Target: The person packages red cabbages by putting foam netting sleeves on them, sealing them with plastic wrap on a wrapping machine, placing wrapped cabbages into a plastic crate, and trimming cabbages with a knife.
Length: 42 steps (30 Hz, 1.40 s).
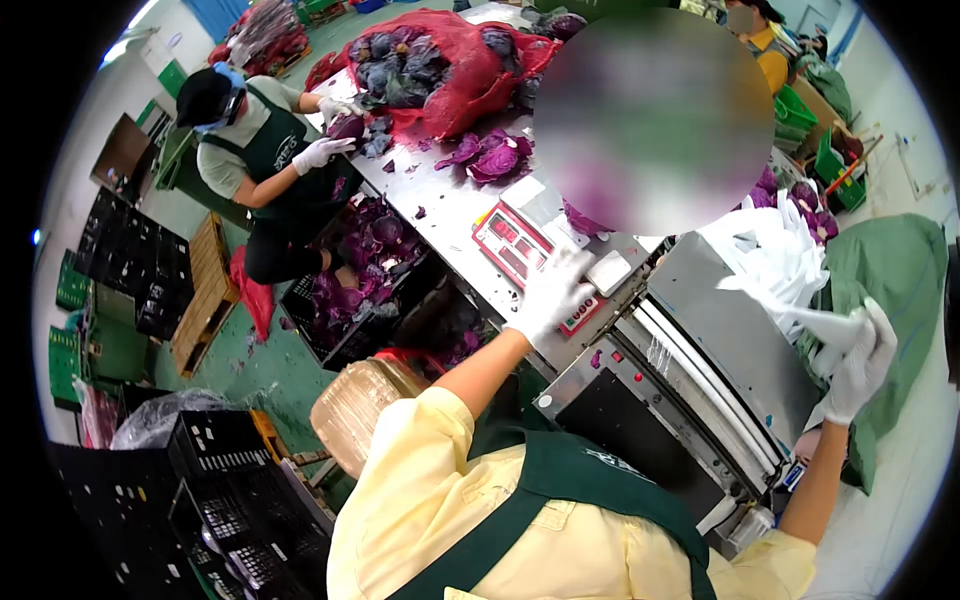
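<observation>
My left hand (552,296), in a white glove, is over the red-and-white weighing scale (513,243) on the metal table, fingers spread and nothing visible in them. Beside its fingertips lies a small pale block (608,272). On the right, my gloved right hand (863,362) is closed on the end of a white strip (815,322). That strip leads back to a heap of white strips (775,250) at the far side of the wrapping machine (735,340). The machine, with its white rollers, stands between my two hands.
A co-worker at the left holds a purple cabbage (346,127) at the metal table (400,190). A red net bag (460,85) of cabbages lies on it. Below is a black crate (335,350) of purple leaves. A green sack (890,300) hangs at the right.
</observation>
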Each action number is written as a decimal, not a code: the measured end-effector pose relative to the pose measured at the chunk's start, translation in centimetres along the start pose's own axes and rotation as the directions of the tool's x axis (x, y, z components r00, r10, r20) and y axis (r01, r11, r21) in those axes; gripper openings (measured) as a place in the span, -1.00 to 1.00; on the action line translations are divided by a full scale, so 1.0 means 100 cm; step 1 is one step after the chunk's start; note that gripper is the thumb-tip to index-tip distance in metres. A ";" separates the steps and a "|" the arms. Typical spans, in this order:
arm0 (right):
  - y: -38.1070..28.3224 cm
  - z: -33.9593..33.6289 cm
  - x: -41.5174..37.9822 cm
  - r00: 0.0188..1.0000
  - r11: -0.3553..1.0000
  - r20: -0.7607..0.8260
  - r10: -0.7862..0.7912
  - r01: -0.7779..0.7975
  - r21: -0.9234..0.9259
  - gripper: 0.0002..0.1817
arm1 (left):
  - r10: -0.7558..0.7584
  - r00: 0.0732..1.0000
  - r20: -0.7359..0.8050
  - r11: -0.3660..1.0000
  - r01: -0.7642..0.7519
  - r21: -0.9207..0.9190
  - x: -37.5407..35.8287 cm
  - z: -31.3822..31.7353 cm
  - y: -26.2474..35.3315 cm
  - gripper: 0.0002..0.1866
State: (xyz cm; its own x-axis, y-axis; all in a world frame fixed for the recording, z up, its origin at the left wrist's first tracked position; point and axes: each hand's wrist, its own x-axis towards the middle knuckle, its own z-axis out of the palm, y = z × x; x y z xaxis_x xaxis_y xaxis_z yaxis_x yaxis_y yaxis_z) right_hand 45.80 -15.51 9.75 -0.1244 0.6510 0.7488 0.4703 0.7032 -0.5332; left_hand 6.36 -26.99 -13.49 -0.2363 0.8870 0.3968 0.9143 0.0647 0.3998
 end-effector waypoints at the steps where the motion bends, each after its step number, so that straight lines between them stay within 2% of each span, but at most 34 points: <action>1: -0.019 -0.006 -0.003 0.990 0.985 -0.050 0.130 -0.123 0.124 -0.75 | -0.156 0.988 -0.004 0.982 0.156 0.108 -0.001 -0.005 -0.016 -0.49; 2: -0.042 -0.010 -0.007 0.965 0.951 -0.070 0.252 -0.234 0.200 -0.73 | -0.238 0.935 -0.263 0.960 0.267 0.081 -0.005 0.002 -0.044 -0.47; 3: -0.060 -0.014 -0.014 0.919 0.895 -0.083 0.385 -0.350 0.278 -0.71 | -0.486 0.839 -0.247 0.874 0.477 -0.099 -0.008 -0.019 -0.064 -0.53; 4: -0.061 -0.023 -0.019 0.929 0.902 -0.054 0.365 -0.339 0.268 -0.69 | -0.488 0.753 -0.442 0.831 0.555 0.029 -0.017 -0.026 -0.078 -0.54; 5: -0.052 -0.035 -0.026 0.881 0.784 0.038 0.472 -0.439 0.438 -0.70 | -0.567 0.736 -0.369 0.820 0.545 -0.172 -0.019 -0.061 -0.058 -0.60; 6: -0.048 -0.037 -0.030 0.876 0.711 0.185 0.445 -0.471 0.522 -0.71 | -0.583 0.768 -0.265 0.764 0.408 -0.500 -0.018 -0.078 -0.033 -0.63; 7: -0.047 -0.036 -0.038 0.855 0.620 0.325 0.404 -0.517 0.590 -0.71 | -0.555 0.816 -0.162 0.594 0.252 -0.764 -0.018 -0.086 -0.008 -0.65; 8: -0.055 -0.019 -0.047 0.861 0.710 0.308 0.405 -0.508 0.487 -0.71 | -0.397 0.916 -0.046 0.467 0.159 -0.870 -0.019 -0.086 0.015 -0.67; 9: -0.071 0.003 -0.054 0.867 0.786 0.292 0.403 -0.492 0.374 -0.70 | -0.250 0.946 0.205 0.290 0.275 -0.917 -0.021 -0.115 0.060 -0.64; 10: -0.090 0.017 -0.058 0.857 0.835 0.347 0.381 -0.480 0.269 -0.73 | -0.052 0.944 0.326 0.267 0.327 -0.906 -0.023 -0.149 0.105 -0.54; 11: -0.107 0.030 -0.063 0.810 0.791 0.440 0.387 -0.537 0.293 -0.78 | 0.123 0.930 0.347 0.184 0.323 -0.928 -0.030 -0.151 0.127 -0.43; 12: -0.119 0.041 -0.068 0.827 0.857 0.470 0.308 -0.456 0.240 -0.82 | 0.262 0.880 0.396 0.192 0.354 -0.915 -0.039 -0.144 0.140 -0.35; 13: -0.124 0.051 -0.072 0.814 0.851 0.516 0.266 -0.450 0.272 -0.83 | 0.337 0.859 0.386 0.149 0.356 -0.922 -0.046 -0.145 0.156 -0.44; 15: -0.131 0.061 -0.080 0.797 0.860 0.573 0.190 -0.417 0.295 -0.80 | 0.343 0.807 0.481 0.238 0.421 -0.875 -0.064 -0.139 0.168 -0.64; 17: -0.135 0.067 -0.086 0.826 0.833 0.533 0.184 -0.419 0.362 -0.72 | 0.073 0.858 0.508 0.407 0.440 -0.801 -0.077 -0.135 0.169 -0.71; 19: -0.142 0.072 -0.095 0.848 0.793 0.495 0.188 -0.429 0.433 -0.60 | -0.021 0.906 0.424 0.423 0.392 -0.817 -0.093 -0.131 0.166 -0.70; 21: -0.150 0.078 -0.104 0.669 0.465 0.678 0.306 -0.726 0.506 -0.32 | -0.224 0.897 0.382 0.187 0.424 -0.886 -0.100 -0.128 0.171 -0.70; 22: -0.164 0.071 -0.114 0.571 0.500 0.782 0.251 -0.768 0.400 -0.18 | -0.269 0.902 0.337 0.216 0.397 -0.892 -0.105 -0.134 0.177 -0.71; 23: -0.134 0.077 -0.140 0.574 0.469 0.795 0.196 -0.767 0.438 -0.30 | -0.237 0.925 0.297 0.252 0.353 -0.901 -0.108 -0.129 0.179 -0.73; 25: -0.127 0.071 -0.139 0.443 0.445 0.827 0.346 -0.853 0.271 -0.50 | -0.172 0.920 0.352 0.407 0.391 -0.825 -0.115 -0.131 0.186 -0.76; 26: -0.137 0.065 -0.132 0.600 0.492 0.706 0.377 -0.775 0.396 -0.66 | -0.124 0.920 0.371 0.293 0.391 -0.872 -0.119 -0.124 0.187 -0.78; 27: -0.136 0.063 -0.132 0.704 0.610 0.555 0.444 -0.691 0.388 -0.67 | -0.135 0.919 0.371 0.294 0.394 -0.871 -0.124 -0.125 0.185 -0.78; 29: -0.139 0.051 -0.124 0.761 0.719 0.469 0.449 -0.619 0.316 -0.67 | -0.002 0.926 0.377 -0.051 0.376 -0.925 -0.128 -0.125 0.185 -0.70; 30: -0.134 0.045 -0.124 0.674 0.741 0.621 0.401 -0.637 0.212 -0.67 | -0.040 0.930 0.367 -0.067 0.364 -0.929 -0.126 -0.129 0.184 -0.49; 31: -0.128 0.036 -0.127 0.558 0.766 0.746 0.363 -0.635 0.102 -0.66 | -0.135 0.988 -0.072 0.392 -0.014 -0.920 -0.120 -0.130 0.181 -0.32; 32: -0.129 0.035 -0.137 0.422 0.693 0.848 0.320 -0.715 0.095 -0.64 | -0.167 0.985 0.031 0.286 0.078 -0.955 -0.119 -0.134 0.181 -0.29; 33: -0.113 0.033 -0.148 0.296 0.764 0.906 0.303 -0.644 -0.045 -0.63 | -0.187 0.973 0.135 0.174 0.168 -0.970 -0.117 -0.146 0.184 -0.26; 34: -0.115 0.037 -0.163 0.327 0.812 0.910 0.256 -0.583 -0.019 -0.62 | -0.150 0.972 0.182 0.187 0.209 -0.960 -0.114 -0.148 0.187 -0.28; 35: -0.121 0.038 -0.171 0.335 0.809 0.913 0.231 -0.587 0.010 -0.61 | -0.118 0.991 0.067 0.292 0.099 -0.951 -0.114 -0.137 0.189 -0.44; 37: -0.141 0.040 -0.176 0.329 0.747 0.922 0.204 -0.661 0.071 -0.59 | -0.095 0.946 0.311 0.442 0.320 -0.838 -0.117 -0.137 0.192 -0.66; 38: -0.133 0.040 -0.179 0.228 0.726 0.932 0.280 -0.686 -0.050 -0.57 | -0.225 0.943 0.245 0.330 0.310 -0.892 -0.122 -0.129 0.198 -0.80; 39: -0.137 0.040 -0.180 0.240 0.727 0.931 0.274 -0.686 -0.037 -0.57 | -0.212 0.952 0.219 0.354 0.284 -0.891 -0.125 -0.130 0.198 -0.71; 41: -0.150 0.042 -0.183 0.446 0.758 0.870 0.209 -0.637 0.144 -0.57 | -0.271 0.962 0.041 0.471 0.170 -0.866 -0.130 -0.133 0.205 -0.57; 42: -0.146 0.041 -0.182 0.414 0.772 0.882 0.223 -0.627 0.099 -0.56 | -0.282 0.959 0.036 0.436 0.162 -0.885 -0.131 -0.120 0.202 -0.53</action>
State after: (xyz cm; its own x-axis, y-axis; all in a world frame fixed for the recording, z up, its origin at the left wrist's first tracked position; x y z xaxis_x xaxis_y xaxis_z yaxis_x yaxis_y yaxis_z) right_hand 37.61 -36.41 2.24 -0.7176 0.6788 -0.1560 0.3545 0.1632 -0.9207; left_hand 23.96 -42.76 -0.66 -0.4728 0.8485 0.2378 0.0689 -0.2334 0.9699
